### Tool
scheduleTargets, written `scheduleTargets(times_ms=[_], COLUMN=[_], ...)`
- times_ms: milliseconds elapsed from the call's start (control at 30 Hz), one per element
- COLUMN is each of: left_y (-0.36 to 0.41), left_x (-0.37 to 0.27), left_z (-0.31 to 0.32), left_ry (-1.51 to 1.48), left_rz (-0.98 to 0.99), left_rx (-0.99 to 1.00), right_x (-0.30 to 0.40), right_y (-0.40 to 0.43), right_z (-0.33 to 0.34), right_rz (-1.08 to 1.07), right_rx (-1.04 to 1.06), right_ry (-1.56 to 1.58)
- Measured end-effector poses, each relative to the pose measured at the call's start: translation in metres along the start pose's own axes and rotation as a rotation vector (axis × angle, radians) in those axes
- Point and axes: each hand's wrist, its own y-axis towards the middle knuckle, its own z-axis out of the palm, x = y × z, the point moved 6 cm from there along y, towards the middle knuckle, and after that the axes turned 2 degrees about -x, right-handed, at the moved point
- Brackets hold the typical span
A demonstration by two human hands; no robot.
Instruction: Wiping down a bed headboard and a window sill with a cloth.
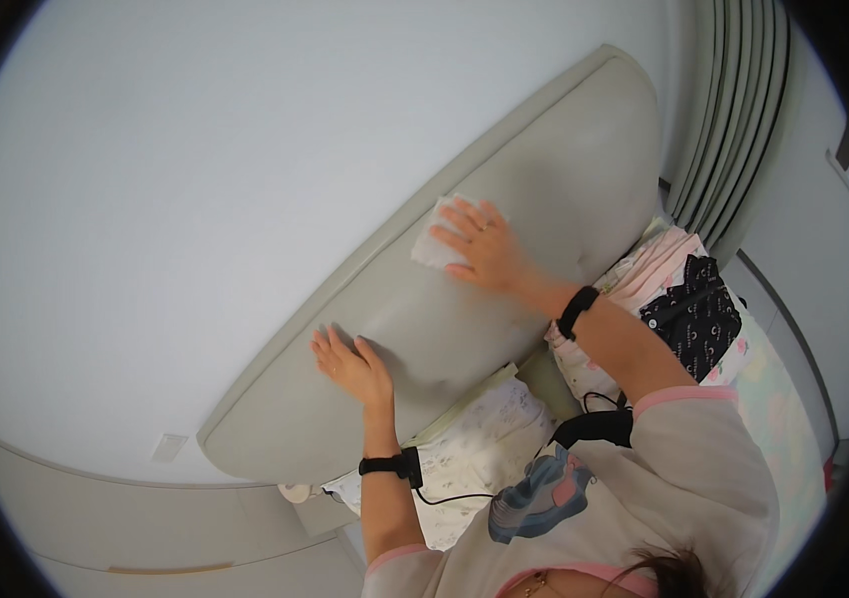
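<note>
A padded headboard (424, 351) in pale grey-green, with a smooth leather-like cover, slants across the middle of the view. My right hand (490, 250) lies flat over a white cloth or wipe (428, 250), pressing it to the upper part of the headboard. Its fingers are spread and slightly blurred; the palm hides part of the cloth. Lower and to the left, my left hand (353, 366) rests by the headboard's upper face with nothing in it and its thumb apart from the fingers.
Below the headboard lie a floral pillow (476, 456) and folded clothes, including a black printed garment (693, 318). Gathered curtains (731, 112) hang at the right. A wall switch plate (169, 448) is at the left. A black cable (454, 500) runs from my left wristband.
</note>
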Motion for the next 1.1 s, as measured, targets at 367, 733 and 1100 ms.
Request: scheduleTargets(times_ms=[367, 733, 1100], left_y=[0.045, 0.042, 0.04], left_x=[-0.024, -0.019, -0.022], left_z=[0.031, 0.038, 0.029], left_ry=[0.182, 0.321, 0.257], left_rz=[-0.119, -0.051, -0.037], left_rx=[0.076, -0.008, -0.084], right_x=[-0.113, 0.038, -0.098], right_y=[-0.003, 0.014, 0.005], right_z=[-0.025, 0.023, -0.017], right_rz=[0.245, 0.057, 0.024], right_rx=[-0.136, -0.059, -0.029], right_ry=[-0.226, 0.094, -0.034])
